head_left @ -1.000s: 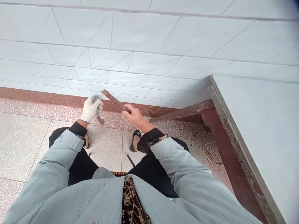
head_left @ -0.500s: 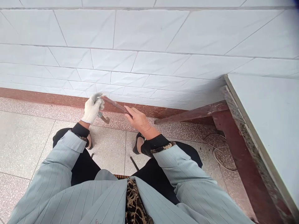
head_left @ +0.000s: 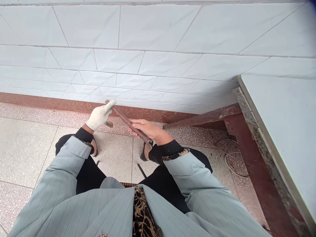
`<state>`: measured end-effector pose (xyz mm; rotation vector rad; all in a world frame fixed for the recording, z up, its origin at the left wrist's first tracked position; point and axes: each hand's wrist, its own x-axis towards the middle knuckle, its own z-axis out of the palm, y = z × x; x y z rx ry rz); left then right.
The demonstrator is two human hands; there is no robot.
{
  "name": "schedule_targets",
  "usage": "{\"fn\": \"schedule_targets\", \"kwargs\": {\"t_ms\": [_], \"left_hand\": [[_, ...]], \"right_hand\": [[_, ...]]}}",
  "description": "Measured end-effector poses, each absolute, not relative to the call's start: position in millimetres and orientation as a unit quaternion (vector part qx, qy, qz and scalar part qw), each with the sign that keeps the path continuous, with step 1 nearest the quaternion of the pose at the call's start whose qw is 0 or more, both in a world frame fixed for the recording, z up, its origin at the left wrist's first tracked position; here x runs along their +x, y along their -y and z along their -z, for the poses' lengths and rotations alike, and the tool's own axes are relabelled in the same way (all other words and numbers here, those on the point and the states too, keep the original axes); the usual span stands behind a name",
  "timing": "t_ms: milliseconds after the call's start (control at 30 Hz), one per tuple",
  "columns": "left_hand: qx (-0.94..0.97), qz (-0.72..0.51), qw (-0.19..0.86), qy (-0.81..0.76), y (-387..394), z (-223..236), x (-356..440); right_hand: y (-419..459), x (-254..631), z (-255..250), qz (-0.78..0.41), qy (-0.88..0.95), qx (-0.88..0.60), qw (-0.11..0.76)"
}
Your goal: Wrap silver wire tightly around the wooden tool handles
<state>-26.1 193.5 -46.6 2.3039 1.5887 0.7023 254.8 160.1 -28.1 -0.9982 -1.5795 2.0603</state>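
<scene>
In a white knit glove, my left hand (head_left: pixel 100 115) is closed around something whose brown end (head_left: pixel 109 124) pokes out below the fist; the rest of it is hidden. Its thumb side also presses on the far end of a reddish-brown stick (head_left: pixel 123 118). My bare right hand (head_left: pixel 146 129) holds the stick near its lower end, thumb above and fingers beneath. The stick slants from the glove down to the right, its near tip close to my right shoe.
A white tiled wall (head_left: pixel 158 62) with a reddish baseboard (head_left: pixel 49 100) stands ahead. On the right is a white-topped table (head_left: pixel 283 108) on dark red legs (head_left: pixel 256 171), with a loop of thin cable (head_left: pixel 225 161) beneath it. Speckled tiles (head_left: pixel 24 141) cover the floor.
The stick has shifted down and right through my right hand, which now grips more loosely. My left hand has turned and touches the stick's far end. Less of the curved brown end shows.
</scene>
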Motion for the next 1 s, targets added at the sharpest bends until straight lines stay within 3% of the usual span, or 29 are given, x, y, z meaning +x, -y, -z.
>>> {"fn": "schedule_targets", "kwargs": {"t_ms": [67, 133, 233, 333, 433, 533, 700, 833, 1000], "left_hand": [[0.826, -0.199, 0.12, -0.514, -192.0, 49.2, -23.7], [0.845, -0.18, 0.124, -0.488, -189.0, 51.8, -18.3], [0.834, -0.206, 0.162, -0.486, -183.4, 55.5, -7.6], [0.804, -0.235, 0.219, -0.5, -177.3, 57.3, 2.8], [0.801, -0.233, 0.268, -0.481, -171.2, 55.9, 12.3], [0.787, -0.251, 0.31, -0.471, -166.9, 51.9, 19.6], [0.746, -0.319, 0.289, -0.509, -169.0, 47.4, 21.3], [0.81, -0.251, 0.195, -0.494, -176.7, 47.1, 14.5], [0.864, -0.233, 0.099, -0.436, -184.7, 41.8, 10.9]], "right_hand": [[-160.2, 251.8, 30.9, -0.661, 0.623, -0.375, 0.186], [-161.1, 245.9, 35.6, -0.52, 0.708, -0.425, 0.219], [-163.1, 236.1, 42.3, -0.37, 0.757, -0.489, 0.227], [-164.9, 228.8, 43.8, -0.455, 0.708, -0.501, 0.203], [-167.0, 222.6, 39.4, -0.611, 0.587, -0.468, 0.252], [-170.8, 217.9, 32.4, -0.65, 0.553, -0.444, 0.274], [-176.7, 221.3, 18.3, -0.629, 0.567, -0.448, 0.286], [-182.6, 229.8, 12.0, -0.578, 0.613, -0.484, 0.234], [-193.3, 234.3, 17.8, -0.344, 0.774, -0.517, 0.122]]}}
